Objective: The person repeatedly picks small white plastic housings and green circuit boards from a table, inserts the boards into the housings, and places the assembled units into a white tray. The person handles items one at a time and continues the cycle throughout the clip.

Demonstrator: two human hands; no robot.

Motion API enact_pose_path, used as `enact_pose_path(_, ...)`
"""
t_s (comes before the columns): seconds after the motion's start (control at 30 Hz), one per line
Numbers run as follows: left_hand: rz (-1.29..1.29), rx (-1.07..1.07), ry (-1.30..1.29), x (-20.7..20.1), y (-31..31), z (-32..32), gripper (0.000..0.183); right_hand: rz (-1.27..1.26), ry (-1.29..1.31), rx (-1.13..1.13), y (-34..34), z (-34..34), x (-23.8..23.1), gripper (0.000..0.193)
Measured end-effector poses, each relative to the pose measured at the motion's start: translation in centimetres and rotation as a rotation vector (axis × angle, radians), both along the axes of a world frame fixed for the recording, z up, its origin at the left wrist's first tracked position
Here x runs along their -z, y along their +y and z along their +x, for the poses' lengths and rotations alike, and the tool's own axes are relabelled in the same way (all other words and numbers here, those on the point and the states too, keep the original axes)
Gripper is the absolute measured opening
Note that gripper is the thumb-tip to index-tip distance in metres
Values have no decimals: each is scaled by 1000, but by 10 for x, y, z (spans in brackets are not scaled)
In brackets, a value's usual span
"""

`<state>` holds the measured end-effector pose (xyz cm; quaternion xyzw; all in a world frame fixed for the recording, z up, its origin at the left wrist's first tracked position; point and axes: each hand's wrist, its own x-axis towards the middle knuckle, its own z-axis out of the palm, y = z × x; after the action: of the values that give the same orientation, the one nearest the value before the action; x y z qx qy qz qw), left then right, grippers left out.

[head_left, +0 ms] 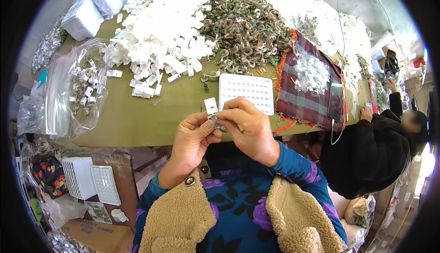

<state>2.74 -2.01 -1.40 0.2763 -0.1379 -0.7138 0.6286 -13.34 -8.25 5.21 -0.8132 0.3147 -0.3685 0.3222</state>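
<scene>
My left hand [195, 138] and my right hand [247, 122] meet over the table's near edge, their fingertips pinched together. Between them is a small clear-and-grey piece whose exact kind is partly covered by the fingers. A small white tag [211, 105] stands up from it, above the left thumb. Just beyond my right hand lies a white tray [246, 92] with rows of small round hollows. A large heap of white tags [160, 47] spreads over the far left. To its right is a pile of grey-brown coiled loops [243, 33] with green and orange bits.
A plaid cloth [293, 86] on the right carries clear small pieces [311, 73] and a phone [335, 99] with a cable. Left, a clear bag [87, 88] holds tagged pieces. Stacked white trays [79, 177] sit lower left. A person in black [366, 154] works at right.
</scene>
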Motion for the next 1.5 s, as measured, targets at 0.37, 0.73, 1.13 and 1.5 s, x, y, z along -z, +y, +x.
enact_pose_path(0.37, -11, 32, 94, -11, 18, -1, 23, -21, 24, -96, 19, -6, -5, 22)
enact_pose_path(0.73, 26, 74, 64, -12, 21, -7, 25, 218, -14, -35, 21, -9, -4, 12)
enact_pose_path(1.13, 68, 87, 129, -4, 15, -10, 23, -22, 70, -105, 12, -15, 1, 24)
enact_pose_path(1.5, 45, 119, 192, -9, 13, -9, 24, -30, -93, 37, 15, -4, 7, 24)
